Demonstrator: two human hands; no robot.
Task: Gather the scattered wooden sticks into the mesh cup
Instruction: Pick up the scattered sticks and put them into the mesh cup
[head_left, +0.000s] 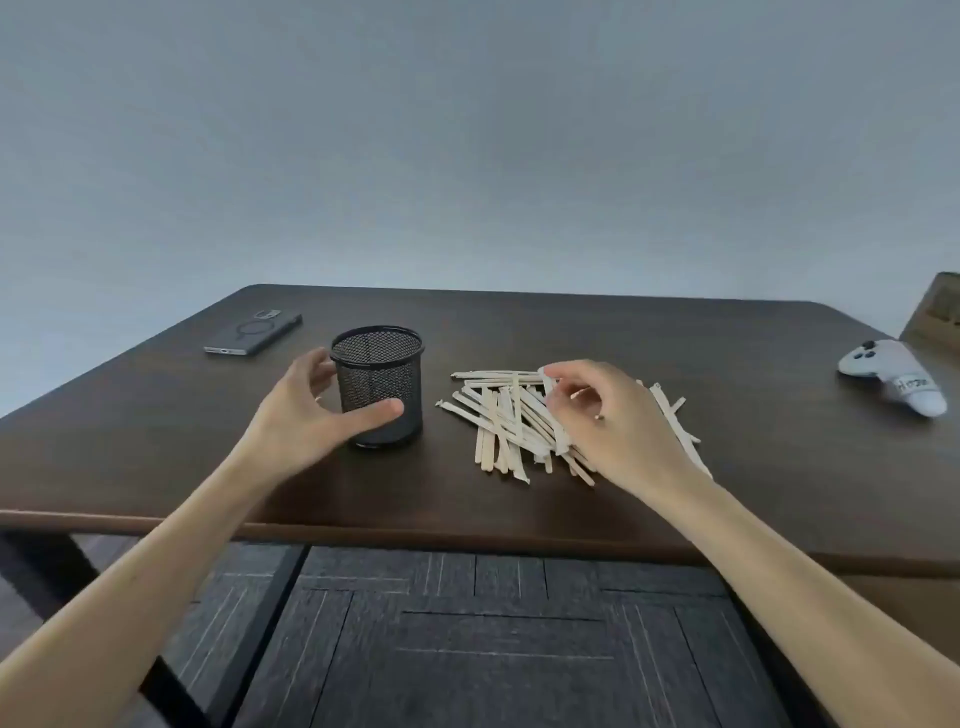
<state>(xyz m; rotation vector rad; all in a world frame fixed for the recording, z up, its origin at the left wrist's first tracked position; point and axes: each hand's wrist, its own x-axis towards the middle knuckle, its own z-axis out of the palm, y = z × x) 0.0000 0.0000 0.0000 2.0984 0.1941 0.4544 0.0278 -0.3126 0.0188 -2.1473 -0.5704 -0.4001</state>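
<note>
2 bare hands work over the dark wooden table (675, 364). Under and just left of the right hand (613, 415) lies the heap of wooden sticks (504, 421), crossing one another; its fingers curl down and pinch 1 stick at the heap's top. The left hand (306, 410) is spread around the upright mesh cup (377, 384), thumb touching its front wall. Beyond the left hand lies a phone (254, 332); far right of the right hand, a white controller (893, 374).
</note>
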